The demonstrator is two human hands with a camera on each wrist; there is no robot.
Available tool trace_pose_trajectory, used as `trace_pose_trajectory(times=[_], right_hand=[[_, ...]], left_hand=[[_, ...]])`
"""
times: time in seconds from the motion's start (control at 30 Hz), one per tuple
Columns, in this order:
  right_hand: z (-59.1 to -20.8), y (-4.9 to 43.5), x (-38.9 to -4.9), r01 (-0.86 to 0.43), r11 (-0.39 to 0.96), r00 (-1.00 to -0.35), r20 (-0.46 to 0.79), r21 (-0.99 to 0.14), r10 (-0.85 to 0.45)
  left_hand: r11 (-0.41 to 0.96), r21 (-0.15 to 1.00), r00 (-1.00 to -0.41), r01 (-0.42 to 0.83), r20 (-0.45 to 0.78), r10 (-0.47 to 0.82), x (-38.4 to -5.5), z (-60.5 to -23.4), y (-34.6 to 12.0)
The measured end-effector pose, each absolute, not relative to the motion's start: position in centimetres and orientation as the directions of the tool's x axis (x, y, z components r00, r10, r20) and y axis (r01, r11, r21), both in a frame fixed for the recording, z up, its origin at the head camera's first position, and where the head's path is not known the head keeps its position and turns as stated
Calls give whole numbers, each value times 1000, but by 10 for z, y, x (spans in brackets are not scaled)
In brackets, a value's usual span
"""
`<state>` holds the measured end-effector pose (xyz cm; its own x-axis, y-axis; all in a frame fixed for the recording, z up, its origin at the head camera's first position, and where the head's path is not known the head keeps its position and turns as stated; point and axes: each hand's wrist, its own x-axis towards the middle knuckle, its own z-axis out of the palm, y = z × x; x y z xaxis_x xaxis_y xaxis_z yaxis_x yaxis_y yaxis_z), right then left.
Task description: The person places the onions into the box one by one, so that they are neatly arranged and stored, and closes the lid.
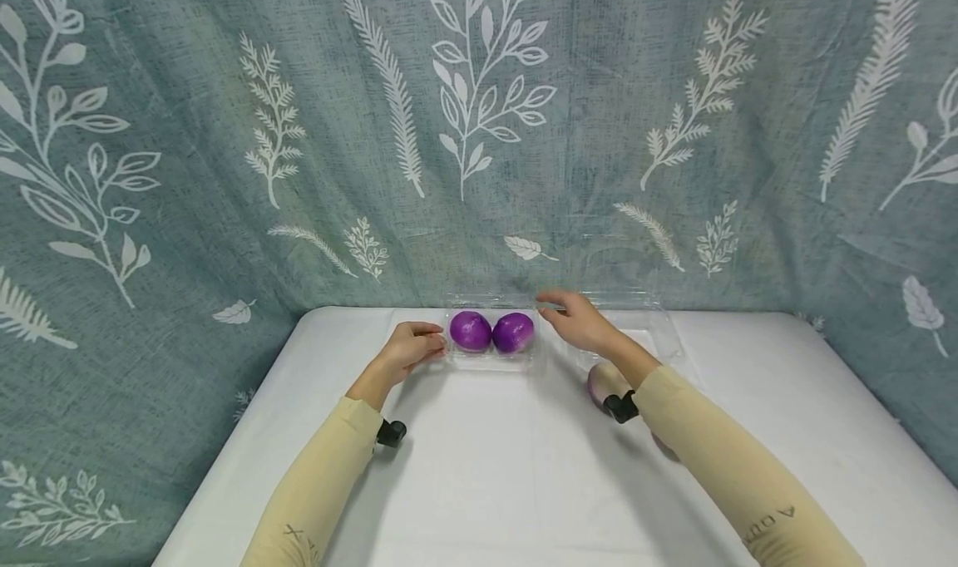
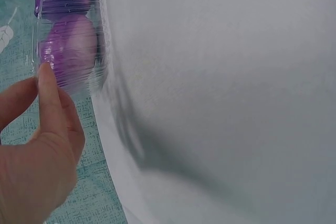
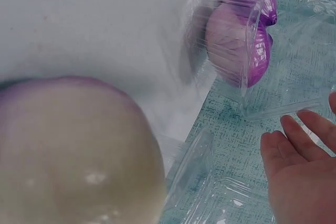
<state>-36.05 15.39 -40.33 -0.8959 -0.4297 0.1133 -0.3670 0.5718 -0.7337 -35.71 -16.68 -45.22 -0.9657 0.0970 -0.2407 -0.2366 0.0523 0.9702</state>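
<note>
Pinching a box (image 1: 486, 365) of two vegetables (image 1: 470, 332) by the surface's (image 1: 479, 467) far edge, left hand (image 1: 407, 348) faces relaxed right hand (image 1: 580, 323) half-hiding another box (image 1: 666, 344).

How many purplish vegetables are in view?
3 plainly visible: a left one and a right one in the clear box by the left hand, and a paler one partly behind the right wrist's camera. A fourth may be mostly hidden under the right sleeve.
</note>
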Motion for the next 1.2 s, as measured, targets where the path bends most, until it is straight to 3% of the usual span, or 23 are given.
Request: trace_pose_trajectory(times=[0.9, 1.2], right_hand=[[-425, 145, -343, -389, 604, -907, 173, -696, -385], [-431, 141, -336, -353, 635, -922, 141, -687, -360]], left_hand=[[59, 974, -967, -220, -226, 117, -357, -452, -168], [63, 972, -967, -226, -232, 105, -351, -457, -172]])
